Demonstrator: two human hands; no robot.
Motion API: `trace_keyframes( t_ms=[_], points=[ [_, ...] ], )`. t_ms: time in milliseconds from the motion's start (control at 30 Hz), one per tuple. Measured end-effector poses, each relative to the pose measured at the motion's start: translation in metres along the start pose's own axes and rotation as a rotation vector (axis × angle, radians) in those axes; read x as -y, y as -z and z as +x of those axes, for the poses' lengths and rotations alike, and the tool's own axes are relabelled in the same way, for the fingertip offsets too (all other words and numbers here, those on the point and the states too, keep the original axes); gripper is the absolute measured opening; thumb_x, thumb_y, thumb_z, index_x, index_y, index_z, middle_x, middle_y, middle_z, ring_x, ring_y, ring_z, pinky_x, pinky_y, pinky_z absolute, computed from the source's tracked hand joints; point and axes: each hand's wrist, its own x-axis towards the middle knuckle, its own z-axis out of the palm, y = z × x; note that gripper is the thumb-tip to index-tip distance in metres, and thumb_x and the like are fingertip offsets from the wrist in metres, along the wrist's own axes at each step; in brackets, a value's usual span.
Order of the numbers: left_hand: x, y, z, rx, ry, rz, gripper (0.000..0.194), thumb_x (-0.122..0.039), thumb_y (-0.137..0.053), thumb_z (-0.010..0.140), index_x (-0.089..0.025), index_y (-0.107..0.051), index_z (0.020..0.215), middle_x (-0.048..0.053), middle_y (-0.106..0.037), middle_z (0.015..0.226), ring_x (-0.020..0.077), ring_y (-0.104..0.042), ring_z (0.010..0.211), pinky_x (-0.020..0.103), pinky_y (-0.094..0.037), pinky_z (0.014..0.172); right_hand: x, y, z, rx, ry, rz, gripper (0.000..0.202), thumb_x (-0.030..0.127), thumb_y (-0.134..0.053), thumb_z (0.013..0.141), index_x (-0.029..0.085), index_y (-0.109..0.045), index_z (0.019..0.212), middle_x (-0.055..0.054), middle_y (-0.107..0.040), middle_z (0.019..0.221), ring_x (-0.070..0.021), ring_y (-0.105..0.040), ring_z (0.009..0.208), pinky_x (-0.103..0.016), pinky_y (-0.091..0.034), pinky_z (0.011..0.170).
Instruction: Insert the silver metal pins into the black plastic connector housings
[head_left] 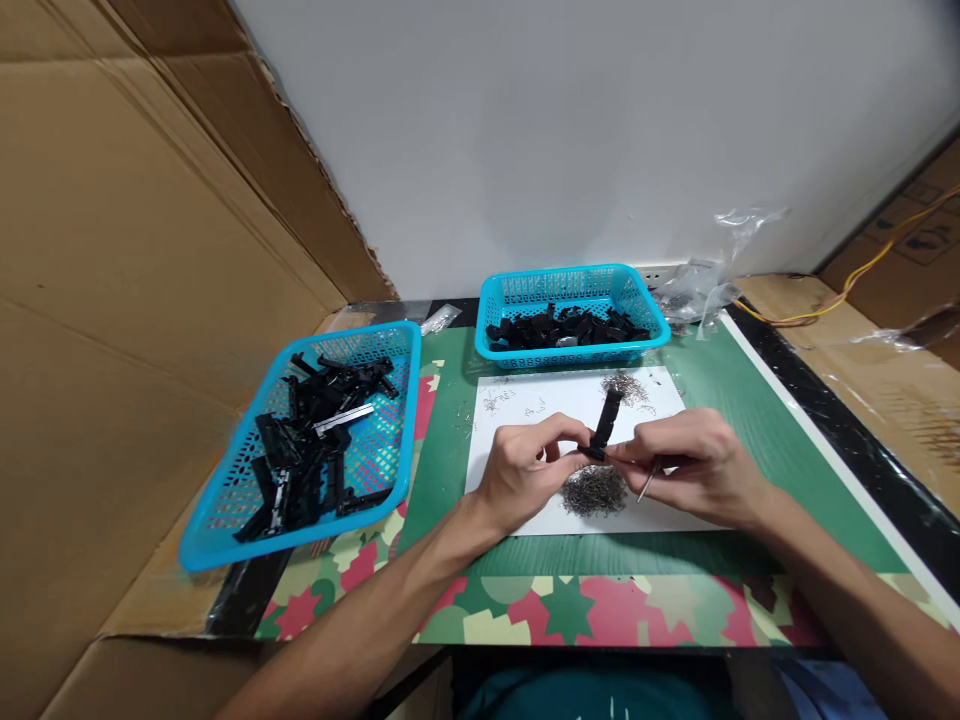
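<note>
My left hand [529, 465] pinches a small black plastic part [606, 420] with a long arm standing up from its base. Close against the base of that part are the fingertips of my right hand [686, 465]. A thin metal rod [648, 482] sticks out downward from between the right fingers; its other end is hidden in the hand. Whether the right fingertips also hold a tiny piece, I cannot tell. Below the hands a dense pile of small metal pieces [594, 492] lies on a white sheet [525, 520].
A blue basket [411, 420] of long black parts stands at the left, another blue basket [574, 356] of smaller black parts at the back. A second small metal heap [626, 390] lies behind the hands. Plastic bags [697, 285] and a yellow cable [847, 290] lie back right.
</note>
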Motion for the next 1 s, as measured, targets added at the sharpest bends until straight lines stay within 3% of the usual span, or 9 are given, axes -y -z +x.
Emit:
trace_keyframes(
  t_ms=[533,700,800,1000],
  points=[
    [0.005,0.002,-0.002,0.007,-0.16,0.018,0.008,-0.014,-0.076,0.092,-0.017,-0.073,0.098,0.002,-0.08,0.084,0.0107,-0.07,0.064,0.018,-0.051,0.059,0.0,-0.005,0.001,0.001,-0.083,0.083,0.023,0.018,-0.072,0.091,0.015,-0.072,0.069,0.002,-0.064,0.053,-0.0061,-0.049,0.045,-0.017,-0.038,0.046],
    [-0.001,0.0,0.002,-0.031,0.049,-0.069,0.012,-0.018,-0.083,0.085,-0.017,-0.072,0.09,0.0,-0.077,0.077,0.0084,-0.064,0.057,0.018,-0.044,0.051,0.0,0.002,0.002,-0.004,-0.113,0.092,0.009,0.019,-0.073,0.094,0.017,-0.081,0.089,-0.003,-0.08,0.073,-0.0106,-0.069,0.057,-0.018,-0.048,0.053],
    [-0.009,-0.002,0.007,-0.044,0.214,-0.218,0.02,-0.024,-0.087,0.081,-0.017,-0.07,0.085,0.0,-0.075,0.076,0.0099,-0.066,0.06,0.018,-0.044,0.051,0.001,0.006,0.002,-0.047,-0.121,0.04,0.007,0.019,-0.076,0.093,0.02,-0.082,0.093,-0.003,-0.082,0.076,-0.0105,-0.068,0.054,-0.019,-0.048,0.051],
    [-0.014,-0.004,0.011,0.084,0.518,-0.5,0.037,-0.039,-0.09,0.078,-0.019,-0.061,0.091,-0.004,-0.071,0.07,0.0075,-0.055,0.042,0.018,-0.039,0.037,-0.003,0.008,0.003,-0.038,-0.098,0.015,0.011,0.016,-0.07,0.095,0.019,-0.08,0.091,-0.004,-0.082,0.08,-0.0128,-0.073,0.063,-0.019,-0.052,0.058]
  ],
)
